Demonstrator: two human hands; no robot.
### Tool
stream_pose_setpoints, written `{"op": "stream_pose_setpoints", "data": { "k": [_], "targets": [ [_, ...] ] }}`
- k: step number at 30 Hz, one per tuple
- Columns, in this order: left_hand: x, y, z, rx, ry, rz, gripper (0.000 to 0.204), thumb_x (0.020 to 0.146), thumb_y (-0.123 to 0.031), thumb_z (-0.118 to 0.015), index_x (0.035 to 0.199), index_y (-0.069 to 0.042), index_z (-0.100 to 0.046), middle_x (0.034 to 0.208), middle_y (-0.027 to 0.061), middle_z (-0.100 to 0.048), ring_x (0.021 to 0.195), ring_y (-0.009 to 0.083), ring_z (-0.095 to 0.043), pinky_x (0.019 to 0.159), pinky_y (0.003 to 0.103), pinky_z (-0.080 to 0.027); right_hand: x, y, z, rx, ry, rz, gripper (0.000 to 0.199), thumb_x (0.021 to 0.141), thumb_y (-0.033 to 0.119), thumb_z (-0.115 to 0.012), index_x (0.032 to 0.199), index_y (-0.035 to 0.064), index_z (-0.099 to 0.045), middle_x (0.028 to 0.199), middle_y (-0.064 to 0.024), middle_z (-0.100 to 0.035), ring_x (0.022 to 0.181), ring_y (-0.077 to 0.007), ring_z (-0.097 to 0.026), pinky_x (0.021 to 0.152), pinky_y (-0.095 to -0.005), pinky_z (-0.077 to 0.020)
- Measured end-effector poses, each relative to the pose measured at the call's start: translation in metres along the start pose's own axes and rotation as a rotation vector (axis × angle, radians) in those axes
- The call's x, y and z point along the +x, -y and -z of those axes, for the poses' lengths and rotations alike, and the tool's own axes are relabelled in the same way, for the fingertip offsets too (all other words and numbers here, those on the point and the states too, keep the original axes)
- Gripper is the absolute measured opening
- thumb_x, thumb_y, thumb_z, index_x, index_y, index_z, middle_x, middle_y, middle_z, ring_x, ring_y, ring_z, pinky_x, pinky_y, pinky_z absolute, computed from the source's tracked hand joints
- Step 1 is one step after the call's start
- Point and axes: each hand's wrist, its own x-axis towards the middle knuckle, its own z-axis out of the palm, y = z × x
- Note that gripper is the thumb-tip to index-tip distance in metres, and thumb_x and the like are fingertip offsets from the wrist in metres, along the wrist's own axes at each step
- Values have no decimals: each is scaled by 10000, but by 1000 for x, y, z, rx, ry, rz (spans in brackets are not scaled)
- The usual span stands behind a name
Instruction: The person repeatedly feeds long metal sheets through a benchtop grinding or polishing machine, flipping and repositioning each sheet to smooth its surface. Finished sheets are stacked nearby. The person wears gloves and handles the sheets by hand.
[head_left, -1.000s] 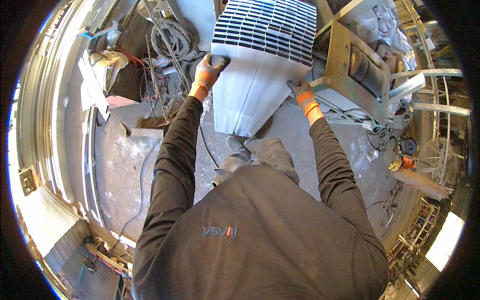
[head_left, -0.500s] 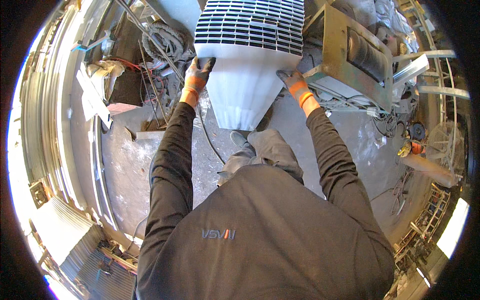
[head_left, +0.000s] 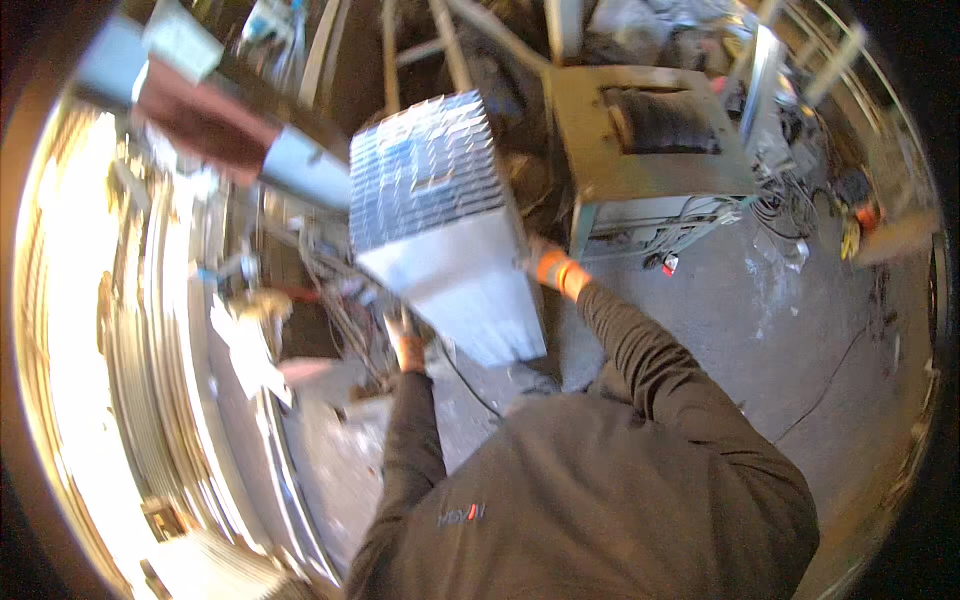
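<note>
A pale sheet-metal housing [head_left: 450,285], tapering toward me and topped by a slotted grille [head_left: 425,170], stands tilted in front of my body. At its right edge, my right hand [head_left: 546,262] in a grey and orange work glove is closed on the metal; its fingertips are partly hidden. My left hand [head_left: 405,342], gloved alike, is just off the lower left edge of the housing. Its fingers are blurred but look stretched out and apart, with nothing visible in them.
Right of the housing stands a metal cabinet [head_left: 655,180] with a dark roll in its top opening. Cables [head_left: 785,205] lie beside it. Long metal profiles [head_left: 160,380] line the left side, and a reddish-brown beam [head_left: 205,115] slants in at upper left. A dark cable [head_left: 470,380] runs near my feet.
The housing now sits further left and lower in view, turned and tilted. My left hand has come away from its edge and dropped lower. My right hand stays at the right edge.
</note>
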Motion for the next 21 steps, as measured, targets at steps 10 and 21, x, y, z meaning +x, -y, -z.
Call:
{"op": "stream_pose_setpoints", "data": {
  "k": [10,21],
  "targets": [
    [-173,-284,128,-808,1003,1,358,1161,-249,-578,1429,-12,-579,1287,246,-655,1144,364,-646,994,501,-515,-375,-466,33,137,-70,-641,657,1096,465,-600,1623,74,-578,1704,-251,-513,1589,-416,-473,1308,-481,-395],
    [-12,-637,162,-1166,1287,63,260,1119,-272,-694,1045,-31,-760,890,94,-729,722,236,-669,665,457,-537,-756,-749,173,-534,217,-1167,418,1150,268,-539,1490,112,-728,1520,-203,-703,1437,-465,-620,1150,-731,-419]
  ]
}}
